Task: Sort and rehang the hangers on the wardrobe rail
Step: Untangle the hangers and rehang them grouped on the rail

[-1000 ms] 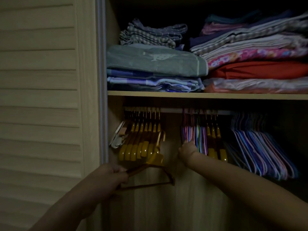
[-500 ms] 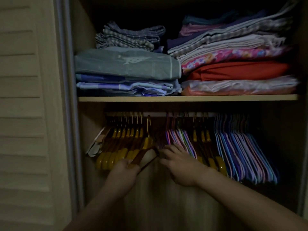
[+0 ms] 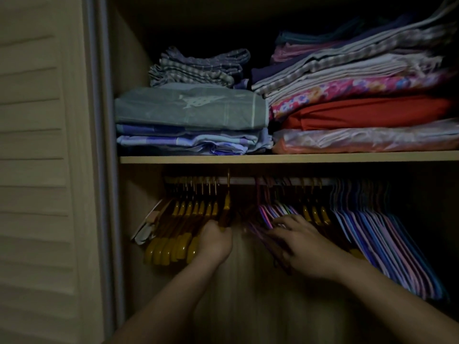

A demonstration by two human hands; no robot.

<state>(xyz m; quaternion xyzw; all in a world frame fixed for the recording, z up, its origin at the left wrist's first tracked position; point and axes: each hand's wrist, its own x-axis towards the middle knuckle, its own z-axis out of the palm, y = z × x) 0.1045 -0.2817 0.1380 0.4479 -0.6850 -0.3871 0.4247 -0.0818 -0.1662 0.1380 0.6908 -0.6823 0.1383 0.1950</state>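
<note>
Lower centre of the frame: left hand point(image 3: 215, 242) curled round the lower body of one wooden hanger point(image 3: 226, 209), long axis running straight up to its hook at the rail point(image 3: 244, 181). Just right, right hand point(image 3: 301, 244) spread with loose fingers over the thin pink and purple hangers point(image 3: 269, 214), gripping nothing clearly. Beyond, yellow-tipped wooden hangers point(image 3: 173, 242) bunched left of the held one. Hook looks level with the rail, so likely just a seat and release.
</note>
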